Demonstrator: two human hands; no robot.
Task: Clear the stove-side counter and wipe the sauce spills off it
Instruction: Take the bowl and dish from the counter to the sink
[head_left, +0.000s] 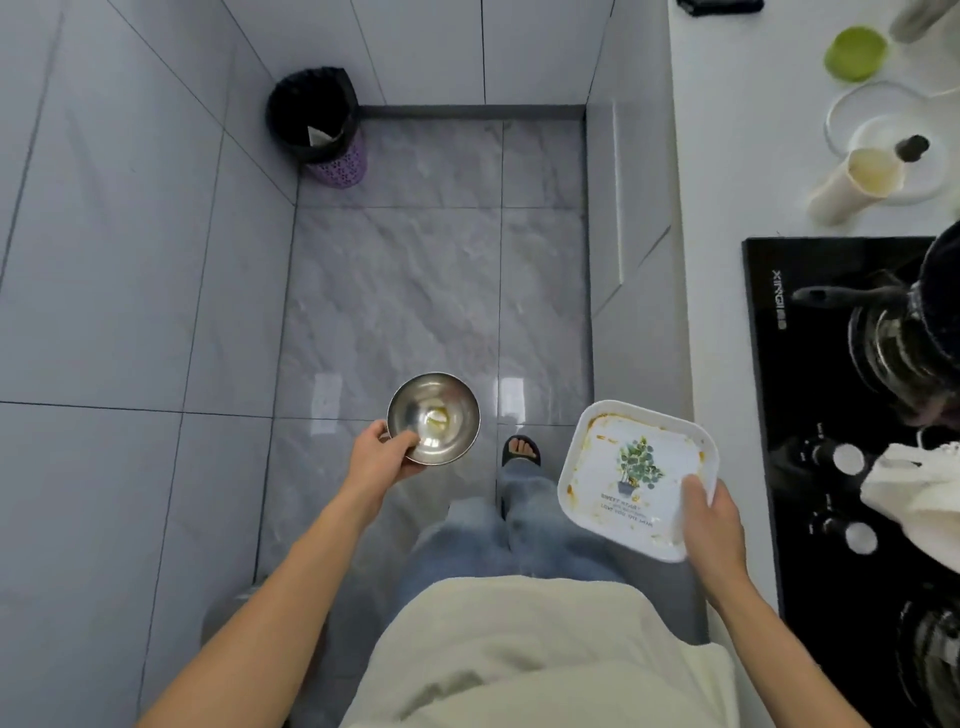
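Observation:
My left hand (382, 457) grips the near rim of a small steel bowl (439, 413), which has a yellowish smear in its bottom and hangs over the floor. My right hand (711, 525) holds a square white plate (623, 467) by its near right corner, thumb on top. The plate has a green plant print and orange sauce smears along its edges. It is held beside the white counter (727, 156), which runs up the right side. A white cloth (914, 493) lies on the black stove (810, 467) near its knobs.
On the counter beyond the stove stand a cream cylinder container (857, 187), a round white plate (878, 130) and a green lid (856, 53). A dark pot (904, 332) sits on a burner. A black-lined purple bin (322, 124) stands in the far floor corner.

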